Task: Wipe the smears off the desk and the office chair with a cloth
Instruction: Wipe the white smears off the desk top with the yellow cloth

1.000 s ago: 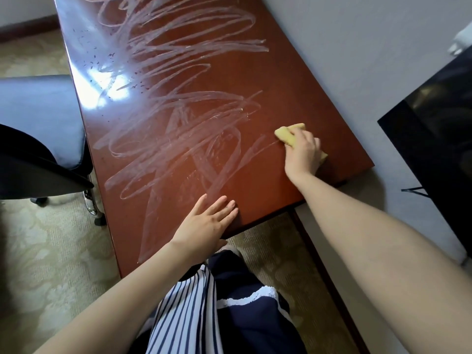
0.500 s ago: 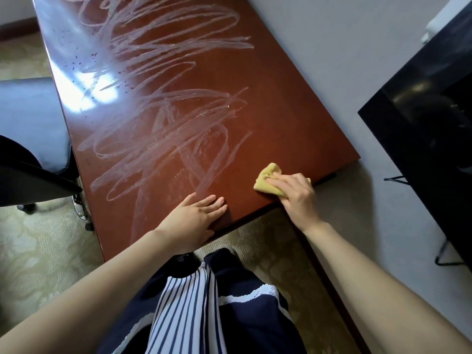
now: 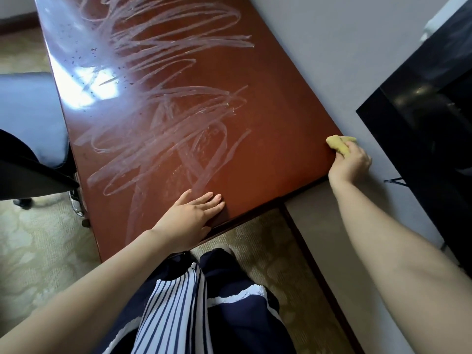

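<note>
Right hand [image 3: 351,160] around cloth [image 3: 337,145]

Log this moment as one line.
step: desk wipe | right hand: grips cloth at desk's wall-side edge | left hand: flat on desk | smears: cover most of desk | chair: no hand on it

A: You're standing at the near end of the desk [image 3: 281,111], with your left hand [image 3: 190,218] lying flat on it by the near edge, just beside the closest of the smears [image 3: 166,111].
B: Your right hand [image 3: 351,162] is holding the cloth [image 3: 338,145] at the desk's right edge, against the wall [image 3: 319,47]. The chair [image 3: 28,118] is sitting left of the desk on the carpet [image 3: 38,251]; the screen [image 3: 421,123] is sitting farther right along the wall.
</note>
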{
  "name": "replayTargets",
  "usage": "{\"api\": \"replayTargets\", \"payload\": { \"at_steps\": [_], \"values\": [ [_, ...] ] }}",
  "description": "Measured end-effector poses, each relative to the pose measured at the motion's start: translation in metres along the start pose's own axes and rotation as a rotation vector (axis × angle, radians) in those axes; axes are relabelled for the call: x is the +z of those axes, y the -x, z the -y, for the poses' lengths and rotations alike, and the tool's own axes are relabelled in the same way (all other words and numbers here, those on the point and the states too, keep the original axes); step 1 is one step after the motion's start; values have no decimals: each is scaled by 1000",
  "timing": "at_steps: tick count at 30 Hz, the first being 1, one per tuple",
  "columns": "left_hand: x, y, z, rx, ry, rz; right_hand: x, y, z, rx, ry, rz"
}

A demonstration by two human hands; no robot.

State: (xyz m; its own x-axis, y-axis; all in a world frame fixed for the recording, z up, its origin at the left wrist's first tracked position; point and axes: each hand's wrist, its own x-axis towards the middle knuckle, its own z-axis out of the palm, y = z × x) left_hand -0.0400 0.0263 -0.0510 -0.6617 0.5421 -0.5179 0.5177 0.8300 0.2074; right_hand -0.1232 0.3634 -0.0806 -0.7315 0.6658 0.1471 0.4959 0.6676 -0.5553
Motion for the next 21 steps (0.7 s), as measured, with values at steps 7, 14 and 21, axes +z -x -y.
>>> {"api": "replayTargets", "payload": {
  "at_steps": [7,14,21],
  "values": [
    [4,1,-1,-8,78,-34,20,62,34,-171,-6,126],
    [14,10,3,-27,252,-191,19,136,52,-541,-124,321],
    [28,48,28,-273,389,-434,13,192,54,-917,-236,592]
  ]
}}
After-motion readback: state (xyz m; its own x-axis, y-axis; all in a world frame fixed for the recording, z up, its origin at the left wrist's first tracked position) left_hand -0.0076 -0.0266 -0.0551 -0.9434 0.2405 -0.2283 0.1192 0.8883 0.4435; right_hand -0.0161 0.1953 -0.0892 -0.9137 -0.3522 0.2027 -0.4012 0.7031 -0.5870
